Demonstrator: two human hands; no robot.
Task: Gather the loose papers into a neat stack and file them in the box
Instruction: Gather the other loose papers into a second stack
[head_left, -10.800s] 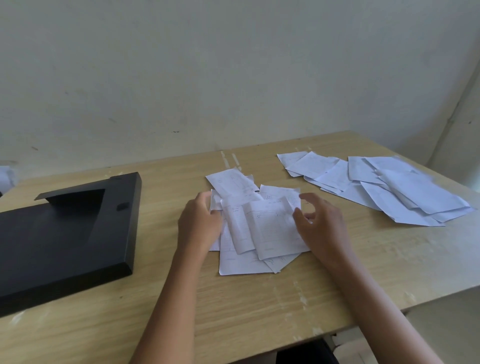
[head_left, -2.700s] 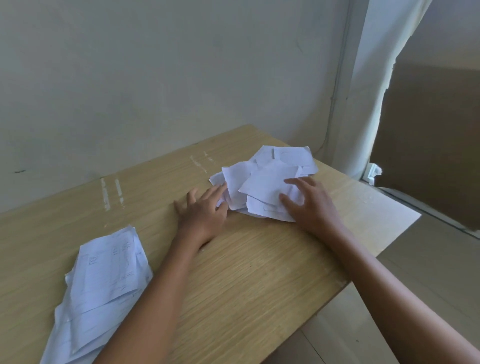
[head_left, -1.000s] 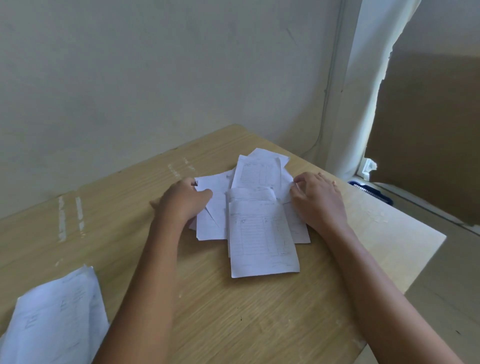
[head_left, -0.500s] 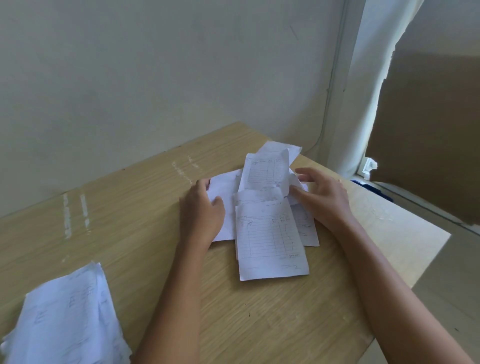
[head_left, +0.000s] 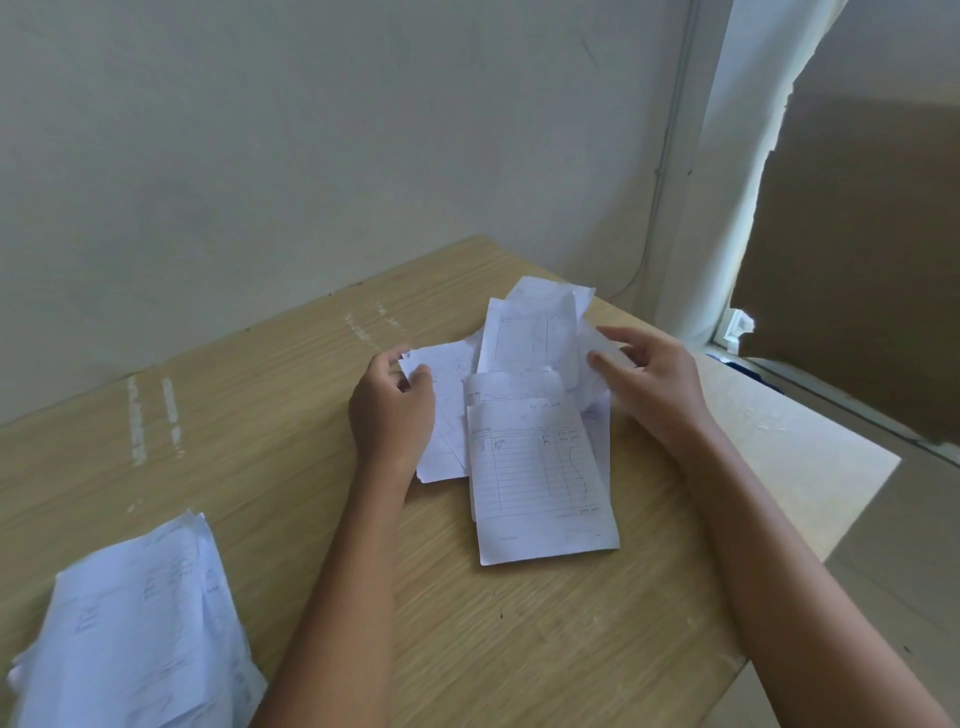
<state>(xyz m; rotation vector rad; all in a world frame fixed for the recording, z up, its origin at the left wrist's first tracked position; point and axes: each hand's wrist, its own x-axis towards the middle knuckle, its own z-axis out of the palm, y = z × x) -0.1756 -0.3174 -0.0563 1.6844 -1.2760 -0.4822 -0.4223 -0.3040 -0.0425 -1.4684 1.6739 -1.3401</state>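
Where the wooden bench (head_left: 519, 623) narrows toward its far right corner: loose papers (head_left: 540, 467), overlapping, askew, edges unaligned. Left hand (head_left: 389, 410): fingers pinching the left sheet's upper corner. Right hand (head_left: 649, 384): fingers curled round the crumpled right edge of the pile. Second paper stack (head_left: 135, 623): near left, well apart. Bare bench between stacks and before the pile.
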